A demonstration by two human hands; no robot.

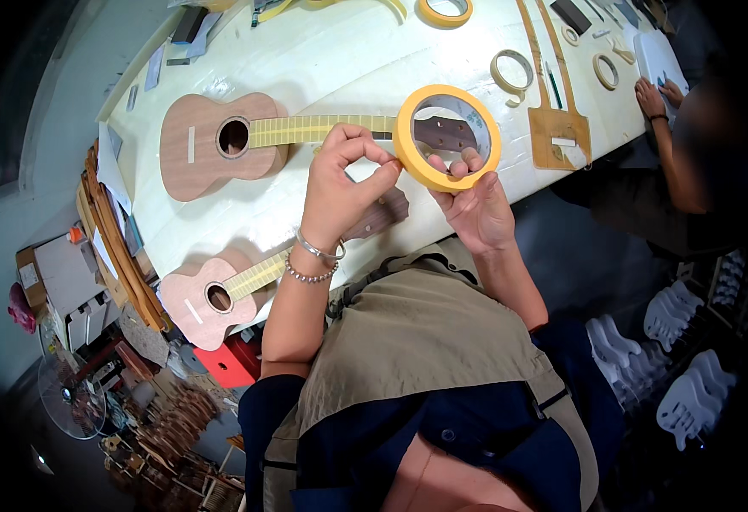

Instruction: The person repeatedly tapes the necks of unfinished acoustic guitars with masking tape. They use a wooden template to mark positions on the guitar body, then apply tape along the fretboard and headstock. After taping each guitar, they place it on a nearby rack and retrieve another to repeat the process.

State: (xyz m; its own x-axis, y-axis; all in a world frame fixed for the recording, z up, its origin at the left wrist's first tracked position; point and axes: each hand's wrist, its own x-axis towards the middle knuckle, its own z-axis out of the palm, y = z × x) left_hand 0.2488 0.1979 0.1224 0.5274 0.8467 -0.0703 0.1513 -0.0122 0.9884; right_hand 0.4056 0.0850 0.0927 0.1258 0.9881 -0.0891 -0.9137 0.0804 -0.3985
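My right hand (483, 213) holds up a wide roll of yellow masking tape (425, 174), its fingers through the core and its thumb on the outer side. At the roll's left edge, my left hand (340, 175) is closed, thumb and forefinger pinching the tape's end. Behind the hands lies an unpainted wooden ukulele (188, 175), its fretboard covered with yellow tape and its headstock visible through the roll. A smaller ukulele (193, 294), also taped along the fretboard, lies nearer me; my left hand and forearm hide part of its neck.
On the white table (331, 68) lie another yellow tape roll (446, 15), a cream tape roll (511, 72) and a brown strapped piece (553, 128). At the far right, a co-worker's hands (651, 98) rest near a white object. White guitar-shaped bodies (694, 397) stand low on the right.
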